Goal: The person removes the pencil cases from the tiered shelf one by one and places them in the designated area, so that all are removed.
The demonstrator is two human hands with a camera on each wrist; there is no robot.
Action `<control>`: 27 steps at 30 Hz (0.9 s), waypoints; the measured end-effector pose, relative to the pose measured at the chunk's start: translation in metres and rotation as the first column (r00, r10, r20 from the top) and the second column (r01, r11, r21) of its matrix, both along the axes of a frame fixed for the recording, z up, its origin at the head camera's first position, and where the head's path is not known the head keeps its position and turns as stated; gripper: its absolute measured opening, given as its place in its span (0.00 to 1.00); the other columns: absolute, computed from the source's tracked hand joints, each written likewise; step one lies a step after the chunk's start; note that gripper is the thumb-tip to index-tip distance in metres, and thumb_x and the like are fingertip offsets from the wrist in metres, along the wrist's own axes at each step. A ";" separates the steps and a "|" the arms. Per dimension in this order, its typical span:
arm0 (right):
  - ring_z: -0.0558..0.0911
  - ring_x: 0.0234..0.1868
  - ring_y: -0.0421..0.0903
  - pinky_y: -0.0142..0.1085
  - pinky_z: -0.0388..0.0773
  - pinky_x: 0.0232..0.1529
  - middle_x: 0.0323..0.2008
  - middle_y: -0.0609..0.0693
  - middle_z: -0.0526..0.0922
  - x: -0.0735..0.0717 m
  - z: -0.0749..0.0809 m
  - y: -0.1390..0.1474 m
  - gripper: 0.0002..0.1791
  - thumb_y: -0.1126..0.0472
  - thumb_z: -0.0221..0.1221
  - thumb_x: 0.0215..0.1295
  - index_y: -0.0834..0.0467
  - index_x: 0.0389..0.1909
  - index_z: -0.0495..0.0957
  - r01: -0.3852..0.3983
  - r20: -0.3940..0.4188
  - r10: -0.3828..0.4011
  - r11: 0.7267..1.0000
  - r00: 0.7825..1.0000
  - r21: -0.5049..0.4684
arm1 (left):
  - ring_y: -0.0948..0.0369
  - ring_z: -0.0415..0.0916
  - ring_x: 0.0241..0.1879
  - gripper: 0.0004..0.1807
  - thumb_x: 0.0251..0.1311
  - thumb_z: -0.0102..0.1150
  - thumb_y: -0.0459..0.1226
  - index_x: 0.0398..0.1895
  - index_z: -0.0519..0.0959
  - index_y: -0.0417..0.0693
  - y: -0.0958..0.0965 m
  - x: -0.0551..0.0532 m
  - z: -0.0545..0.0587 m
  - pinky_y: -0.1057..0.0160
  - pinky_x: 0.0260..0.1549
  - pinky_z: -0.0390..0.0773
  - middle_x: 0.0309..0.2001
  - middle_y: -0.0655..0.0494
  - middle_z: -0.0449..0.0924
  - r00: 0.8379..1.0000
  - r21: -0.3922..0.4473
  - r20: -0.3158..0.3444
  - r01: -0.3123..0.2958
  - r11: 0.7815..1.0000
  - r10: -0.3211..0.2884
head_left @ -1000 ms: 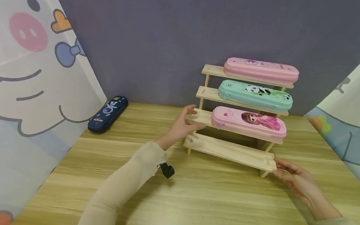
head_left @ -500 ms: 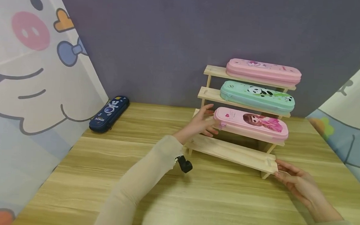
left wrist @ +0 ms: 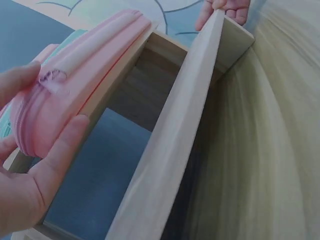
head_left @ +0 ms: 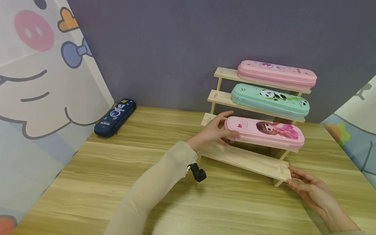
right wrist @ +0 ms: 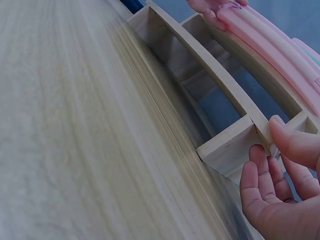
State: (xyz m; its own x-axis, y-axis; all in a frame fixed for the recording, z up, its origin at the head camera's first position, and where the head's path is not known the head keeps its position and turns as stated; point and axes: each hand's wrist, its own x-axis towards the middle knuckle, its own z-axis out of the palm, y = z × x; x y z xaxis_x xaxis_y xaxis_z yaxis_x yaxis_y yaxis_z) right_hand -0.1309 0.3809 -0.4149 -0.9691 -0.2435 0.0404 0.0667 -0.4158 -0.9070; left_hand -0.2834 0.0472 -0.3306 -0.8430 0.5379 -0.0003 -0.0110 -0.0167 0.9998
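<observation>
My left hand (head_left: 211,133) holds the left end of a pink pencil case (head_left: 249,127) printed with a girl in a pink dress. In the left wrist view its thumb and fingers (left wrist: 52,167) lie around that end of the case, beside the zipper pull (left wrist: 54,77). The case is at the third tier down of a four-step wooden display rack (head_left: 246,158), overlapping the shelf's front edge. At the rack's lower right corner, my right hand (head_left: 313,193) pinches the end of the bottom shelf (right wrist: 220,77) between thumb and fingertips.
On the upper tiers lie another pink pencil case (head_left: 276,74) and a mint green panda pencil case (head_left: 268,99). A navy space-themed pencil case (head_left: 115,118) rests at the table's back left. A dark grey wall (head_left: 159,48) stands behind the wood-grain table (head_left: 221,211).
My left hand has moved right onto the end of the pink girl-print pencil case and taken hold of it. That case has shifted slightly towards the front. The right hand keeps its place.
</observation>
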 end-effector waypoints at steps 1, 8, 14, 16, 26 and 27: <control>0.82 0.46 0.45 0.31 0.82 0.50 0.46 0.51 0.78 0.000 0.000 0.000 0.27 0.82 0.43 0.71 0.56 0.55 0.83 0.000 0.000 0.000 1.000 1.000 0.000 | 0.54 0.82 0.34 0.45 0.55 0.71 0.28 0.75 0.61 0.56 -0.001 0.001 -0.001 0.50 0.31 0.88 0.51 0.51 0.73 1.000 0.005 -0.004 -0.009 1.000 0.009; 0.82 0.46 0.46 0.32 0.82 0.50 0.45 0.52 0.78 -0.001 -0.002 0.001 0.27 0.83 0.43 0.70 0.57 0.55 0.83 -0.007 -0.016 0.007 1.000 1.000 -0.026 | 0.57 0.79 0.32 0.37 0.45 0.77 0.25 0.61 0.76 0.49 -0.007 0.007 -0.008 0.57 0.28 0.87 0.38 0.48 0.76 0.997 0.053 -0.039 -0.065 0.996 0.067; 0.82 0.45 0.45 0.31 0.82 0.49 0.45 0.52 0.80 0.000 -0.001 0.001 0.27 0.83 0.44 0.70 0.57 0.54 0.83 0.024 -0.021 -0.024 1.000 0.999 -0.001 | 0.59 0.76 0.33 0.34 0.43 0.78 0.25 0.56 0.76 0.48 -0.009 0.010 -0.007 0.63 0.23 0.85 0.38 0.47 0.74 0.993 0.032 -0.080 -0.080 0.996 0.082; 0.82 0.44 0.44 0.30 0.82 0.48 0.44 0.51 0.81 0.001 0.000 0.000 0.27 0.83 0.45 0.69 0.56 0.52 0.84 0.059 -0.017 -0.059 0.998 0.998 0.033 | 0.59 0.75 0.35 0.35 0.41 0.79 0.24 0.55 0.77 0.48 -0.010 0.012 -0.006 0.62 0.24 0.86 0.39 0.47 0.73 0.991 0.023 -0.099 -0.085 0.996 0.087; 0.82 0.43 0.40 0.28 0.82 0.45 0.42 0.47 0.82 0.004 0.006 -0.003 0.25 0.81 0.51 0.68 0.51 0.49 0.86 0.145 0.045 -0.156 0.972 0.987 0.186 | 0.58 0.75 0.37 0.38 0.35 0.80 0.21 0.54 0.76 0.46 -0.031 0.024 -0.003 0.57 0.29 0.87 0.42 0.47 0.70 0.987 0.025 -0.125 -0.099 0.995 0.101; 0.82 0.42 0.40 0.28 0.82 0.45 0.42 0.47 0.81 0.004 0.006 -0.003 0.25 0.81 0.51 0.68 0.50 0.49 0.86 0.142 0.043 -0.153 0.972 0.987 0.186 | 0.57 0.76 0.34 0.38 0.35 0.79 0.20 0.54 0.75 0.45 -0.034 0.026 -0.003 0.54 0.28 0.87 0.42 0.47 0.69 0.989 0.034 -0.108 -0.094 0.995 0.097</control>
State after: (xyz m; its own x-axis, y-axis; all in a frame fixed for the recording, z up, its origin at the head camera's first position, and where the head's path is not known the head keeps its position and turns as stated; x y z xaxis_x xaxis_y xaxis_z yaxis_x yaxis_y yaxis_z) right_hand -0.1269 0.3780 -0.4089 -0.9942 -0.0961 -0.0474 0.0705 -0.2537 -0.9647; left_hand -0.2571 0.0133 -0.3337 -0.8845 0.4536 0.1089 0.1013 -0.0411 0.9940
